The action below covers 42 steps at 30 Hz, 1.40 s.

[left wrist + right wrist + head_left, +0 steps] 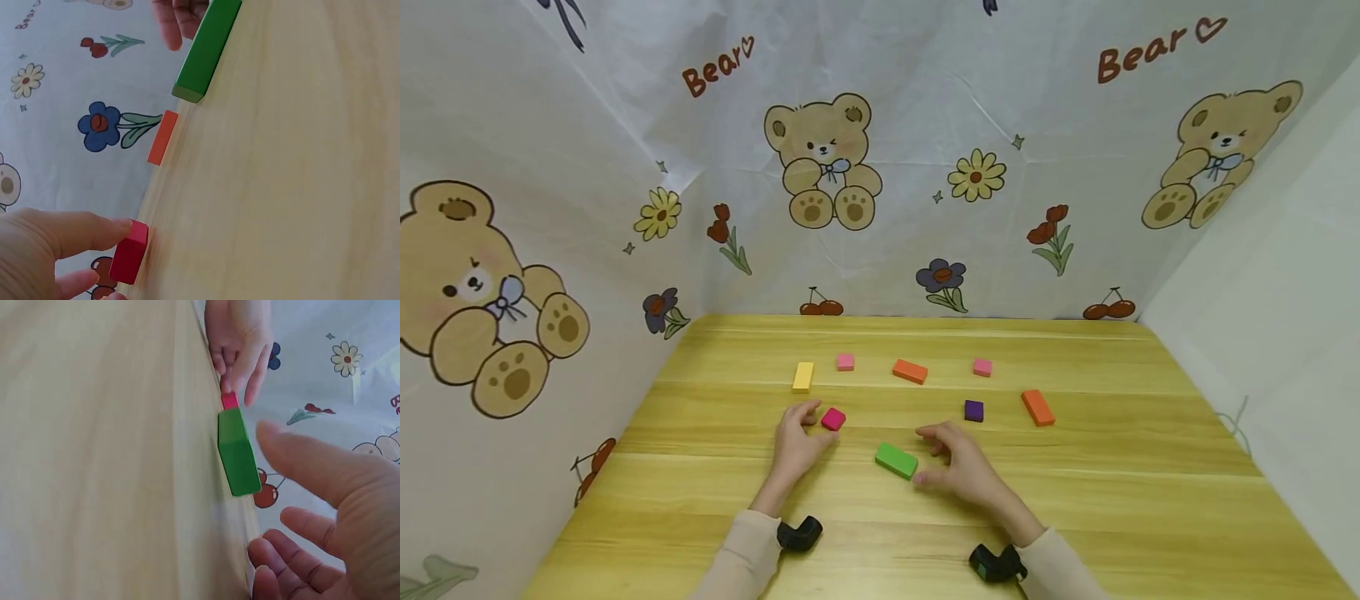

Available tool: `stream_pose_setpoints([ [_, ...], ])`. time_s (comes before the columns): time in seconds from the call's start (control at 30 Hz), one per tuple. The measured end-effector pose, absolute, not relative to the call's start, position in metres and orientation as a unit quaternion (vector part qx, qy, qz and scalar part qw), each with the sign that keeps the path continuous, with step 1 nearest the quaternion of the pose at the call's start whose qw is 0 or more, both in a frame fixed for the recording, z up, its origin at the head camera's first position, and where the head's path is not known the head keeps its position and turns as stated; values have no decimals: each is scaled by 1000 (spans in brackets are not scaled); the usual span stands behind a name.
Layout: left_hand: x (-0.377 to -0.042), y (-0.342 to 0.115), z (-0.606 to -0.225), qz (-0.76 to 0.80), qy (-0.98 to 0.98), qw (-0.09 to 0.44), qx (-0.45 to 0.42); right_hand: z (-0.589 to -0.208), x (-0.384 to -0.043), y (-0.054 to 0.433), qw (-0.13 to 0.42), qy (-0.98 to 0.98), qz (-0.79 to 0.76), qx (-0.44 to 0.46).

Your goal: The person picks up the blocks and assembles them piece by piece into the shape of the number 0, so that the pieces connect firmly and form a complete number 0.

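The bright green rectangular block (896, 461) lay flat on the yellow wood-grain tabletop (1150, 517), between the two hands, and the small magenta-red block (833, 419) lay just beyond it to the left. The right hand (958, 467) was open, its thumb close to the green block's near right end; whether they touched could not be told. The left hand (797, 442) was also open, thumb and fingers spread about the magenta-red block without a clear grip.

Farther out lay a yellow rectangular block (802, 377), a light pink cube (846, 362), an orange rectangular block (910, 372), a second pink cube (982, 367), a dark purple cube (973, 411) and a red-orange rectangular block (1038, 407).

All eight pieces stood apart, none stacked or joined, so the work seemed at an early stage: both hands were placed, but gripping, lifting and any assembling appeared not yet done.
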<state>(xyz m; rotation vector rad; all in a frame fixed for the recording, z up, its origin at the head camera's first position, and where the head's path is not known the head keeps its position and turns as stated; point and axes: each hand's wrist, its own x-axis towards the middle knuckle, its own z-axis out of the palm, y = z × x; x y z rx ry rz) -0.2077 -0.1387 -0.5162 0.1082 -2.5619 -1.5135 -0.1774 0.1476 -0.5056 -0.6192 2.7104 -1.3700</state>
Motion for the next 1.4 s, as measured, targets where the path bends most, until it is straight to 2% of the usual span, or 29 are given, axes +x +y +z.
stream_pose_setpoints([
  [0.7, -203, -129, -522, -470, -873, 127, 30, -520, -179, 140, -51, 870, -411, -269],
  [1.4, -204, -129, -526, -463, -872, 157, 12, -522, -178, 140, -71, 865, -404, -288],
])
